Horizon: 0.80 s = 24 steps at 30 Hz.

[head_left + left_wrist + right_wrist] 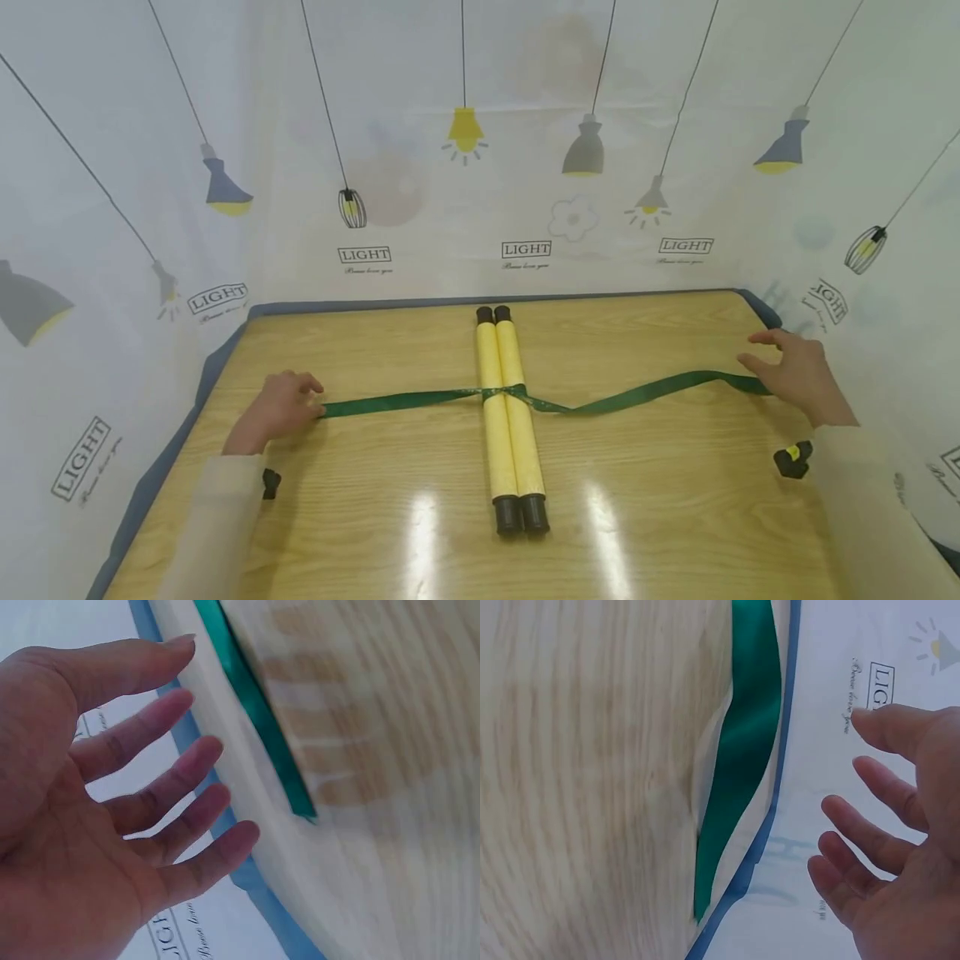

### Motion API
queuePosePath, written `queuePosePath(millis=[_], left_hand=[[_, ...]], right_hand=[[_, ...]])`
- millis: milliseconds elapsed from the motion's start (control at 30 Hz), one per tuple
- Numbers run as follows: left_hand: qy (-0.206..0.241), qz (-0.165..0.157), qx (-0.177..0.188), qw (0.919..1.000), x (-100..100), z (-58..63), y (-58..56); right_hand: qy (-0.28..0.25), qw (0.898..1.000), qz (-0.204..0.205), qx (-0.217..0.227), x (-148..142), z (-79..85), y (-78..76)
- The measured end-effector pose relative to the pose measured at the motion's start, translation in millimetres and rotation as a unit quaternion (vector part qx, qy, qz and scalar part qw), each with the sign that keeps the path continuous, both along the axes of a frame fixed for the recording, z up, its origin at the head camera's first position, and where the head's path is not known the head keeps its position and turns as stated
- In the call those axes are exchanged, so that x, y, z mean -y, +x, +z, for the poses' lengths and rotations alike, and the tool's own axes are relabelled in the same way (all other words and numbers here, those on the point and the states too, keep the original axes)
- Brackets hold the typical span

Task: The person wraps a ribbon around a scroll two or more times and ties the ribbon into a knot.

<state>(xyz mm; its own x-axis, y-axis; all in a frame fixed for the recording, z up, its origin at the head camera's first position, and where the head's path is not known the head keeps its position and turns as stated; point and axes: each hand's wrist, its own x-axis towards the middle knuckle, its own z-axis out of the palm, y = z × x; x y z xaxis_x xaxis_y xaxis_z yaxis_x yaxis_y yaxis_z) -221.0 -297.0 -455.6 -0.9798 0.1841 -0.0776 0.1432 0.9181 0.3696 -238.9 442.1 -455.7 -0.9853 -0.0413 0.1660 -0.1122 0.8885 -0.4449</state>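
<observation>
Two yellow tubes [498, 442] with dark end caps lie side by side on the table. A green ribbon [405, 402] is wrapped and crossed around their middle, its two tails stretching left and right. My left hand [279, 407] hovers by the left tail's end; in the left wrist view its fingers are spread and the ribbon [259, 712] lies apart from them. On the other side, my right hand [804, 379] is near the right tail. The right wrist view shows that hand [900, 825] with relaxed fingers, not touching the ribbon [742, 750].
The wood-grain table [360, 500] has a blue-grey edge [420, 303] along its back and sides. White sheeting [450, 208] printed with lamps surrounds it on three sides. A small black device [793, 460] sits by the right wrist, another [271, 483] by the left.
</observation>
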Motion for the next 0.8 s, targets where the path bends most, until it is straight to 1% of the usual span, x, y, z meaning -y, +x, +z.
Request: queuePosePath(millis=[67,133,200,333,433,533,667,733,800], left_hand=[[-0.002,0.008,-0.02,0.9998,-5,2.2,0.7],[0.014,0.015,-0.031,0.9993,-14,6.3,0.7],[0.035,0.016,-0.037,0.9986,-26,11.3,0.1],[0.084,0.002,-0.041,0.9956,-60,19.9,-1.6],[0.112,-0.018,-0.039,0.9928,-88,22.0,-3.6],[0.125,-0.041,-0.029,0.9909,-114,20.1,-6.8],[0.135,-0.055,-0.012,0.9892,-143,12.8,-13.0],[0.135,-0.059,-0.006,0.9891,-155,7.3,-16.4],[0.129,-0.067,-0.002,0.9894,-165,1.7,-19.1]], right_hand=[[-0.008,1.0,-0.004,-0.002,4,1.3,1.5],[-0.016,1.0,-0.007,0.0,9,4.1,3.2],[-0.024,1.0,-0.007,0.011,16,8.3,4.9],[-0.017,0.999,0.0,0.042,31,14.7,4.1],[0.005,0.998,0.006,0.067,42,15.7,-0.1],[0.017,0.995,0.019,0.092,55,13.7,-4.8],[0.025,0.991,0.023,0.126,70,8.3,-8.3],[0.029,0.989,0.004,0.142,73,6.2,-8.1],[0.033,0.986,-0.029,0.162,74,4.8,-6.8]])
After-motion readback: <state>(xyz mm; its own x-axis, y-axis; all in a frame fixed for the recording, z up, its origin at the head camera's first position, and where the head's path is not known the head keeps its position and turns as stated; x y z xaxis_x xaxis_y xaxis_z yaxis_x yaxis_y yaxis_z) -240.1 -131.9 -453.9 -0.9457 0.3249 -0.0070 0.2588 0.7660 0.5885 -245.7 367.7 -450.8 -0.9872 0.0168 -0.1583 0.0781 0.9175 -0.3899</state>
